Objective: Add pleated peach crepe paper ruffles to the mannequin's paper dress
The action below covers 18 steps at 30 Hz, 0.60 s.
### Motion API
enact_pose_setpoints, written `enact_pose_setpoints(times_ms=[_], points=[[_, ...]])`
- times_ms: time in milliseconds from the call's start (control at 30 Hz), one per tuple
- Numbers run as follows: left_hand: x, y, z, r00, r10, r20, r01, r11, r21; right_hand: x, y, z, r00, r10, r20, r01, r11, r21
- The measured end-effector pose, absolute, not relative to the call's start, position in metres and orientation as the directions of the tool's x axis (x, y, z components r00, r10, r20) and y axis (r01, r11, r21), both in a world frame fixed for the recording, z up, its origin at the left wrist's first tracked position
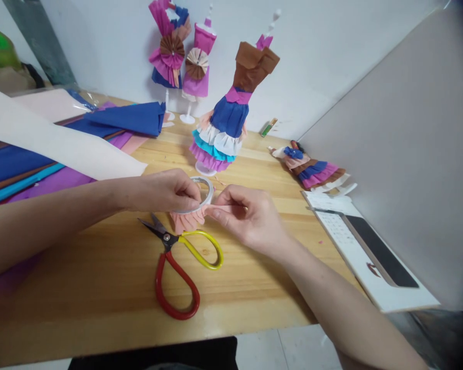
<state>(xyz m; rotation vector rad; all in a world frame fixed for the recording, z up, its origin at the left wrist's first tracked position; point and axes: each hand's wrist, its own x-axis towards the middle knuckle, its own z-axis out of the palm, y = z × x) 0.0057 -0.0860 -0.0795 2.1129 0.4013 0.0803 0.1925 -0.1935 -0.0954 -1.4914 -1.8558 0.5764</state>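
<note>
My left hand (173,190) is closed on a white roll of tape (207,186), its thumb pressed near the ring's lower edge. Just beneath that edge hangs a gathered strip of peach crepe paper (187,223). My right hand (252,218), fingers pinched together, grips the peach paper's right end beside the roll. Scissors with one red and one yellow handle (176,246) lie on the table below both hands, blades apart and pointing left. Beyond the roll stands a dress form in a brown, blue and ruffled paper dress (229,115).
Two smaller dressed forms (196,61) stand against the wall. Coloured paper sheets (81,149) cover the table's left side. A paper dress (312,169) lies at right, near a white board with a black panel (378,246). A small green tube (269,127) rests at the back.
</note>
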Motion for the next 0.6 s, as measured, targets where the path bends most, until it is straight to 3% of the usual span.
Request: enact_pose_setpoints(times_ms=[600], points=[[0.0072, -0.0865, -0.0843, 0.937, 0.347, -0.027, 0.255, -0.632, 0.732, 0.1894, -0.1938, -0.0986, -0.160, 0.964, 0.212, 0.600, 0.265, -0.755]])
